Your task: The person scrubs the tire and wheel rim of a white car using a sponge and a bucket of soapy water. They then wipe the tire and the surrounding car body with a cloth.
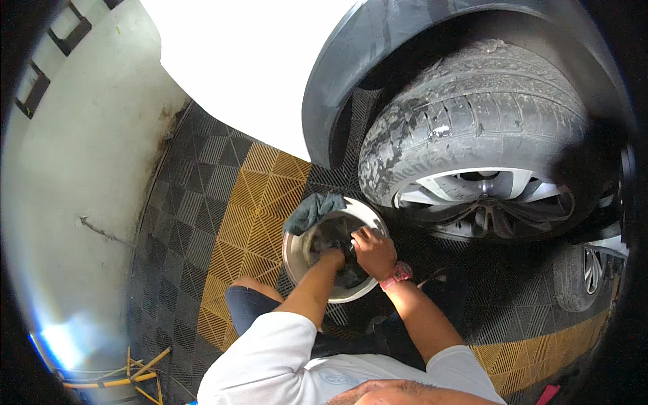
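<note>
A round, pale-rimmed wheel rim or basin stands on the floor between my knees; which of the two I cannot tell. My left hand reaches down inside it, its fingers hidden in the dark, blurred interior. At the right side of the rim is my right hand, fingers curled near a small white thing at the fingertips; whether it grips this is unclear. A pink watch circles the right wrist. Over the upper left of the rim drapes a dark grey cloth.
A car's mounted wheel with a worn tyre rises ahead on the right, under a grey wheel arch. A white wall runs along the left. Yellow hose or tubing lies lower left. Another wheel is at far right.
</note>
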Action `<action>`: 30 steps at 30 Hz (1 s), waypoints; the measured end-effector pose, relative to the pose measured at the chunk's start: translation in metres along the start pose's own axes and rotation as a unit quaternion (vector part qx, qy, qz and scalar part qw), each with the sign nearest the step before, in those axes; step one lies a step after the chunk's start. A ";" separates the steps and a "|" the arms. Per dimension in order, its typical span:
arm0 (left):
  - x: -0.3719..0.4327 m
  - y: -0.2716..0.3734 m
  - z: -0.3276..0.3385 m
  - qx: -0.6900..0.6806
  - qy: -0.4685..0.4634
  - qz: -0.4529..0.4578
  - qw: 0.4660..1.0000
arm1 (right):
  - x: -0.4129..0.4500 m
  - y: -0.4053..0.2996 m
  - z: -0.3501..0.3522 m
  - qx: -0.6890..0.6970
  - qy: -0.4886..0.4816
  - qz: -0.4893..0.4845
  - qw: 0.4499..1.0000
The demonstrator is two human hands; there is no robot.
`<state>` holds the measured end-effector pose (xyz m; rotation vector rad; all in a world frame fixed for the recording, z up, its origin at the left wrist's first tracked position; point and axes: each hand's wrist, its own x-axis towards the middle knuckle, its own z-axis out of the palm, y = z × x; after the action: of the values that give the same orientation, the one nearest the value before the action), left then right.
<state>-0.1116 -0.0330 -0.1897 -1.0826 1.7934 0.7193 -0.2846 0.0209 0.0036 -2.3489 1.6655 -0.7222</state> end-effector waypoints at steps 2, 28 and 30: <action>0.008 0.013 0.001 0.046 0.009 -0.045 0.998 | 0.000 0.001 0.000 0.017 0.030 -0.014 0.999; -0.475 -0.018 -0.284 -0.321 0.888 0.148 0.296 | -0.001 0.004 0.010 0.013 0.011 -0.013 1.000; -0.475 -0.021 -0.314 -0.192 0.936 0.039 0.293 | 0.000 0.004 0.009 0.011 0.017 -0.013 1.000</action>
<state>-0.1125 -0.1195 0.3733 -2.7051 3.5037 -0.9907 -0.2833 0.0185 -0.0058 -2.3611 1.6350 -0.7864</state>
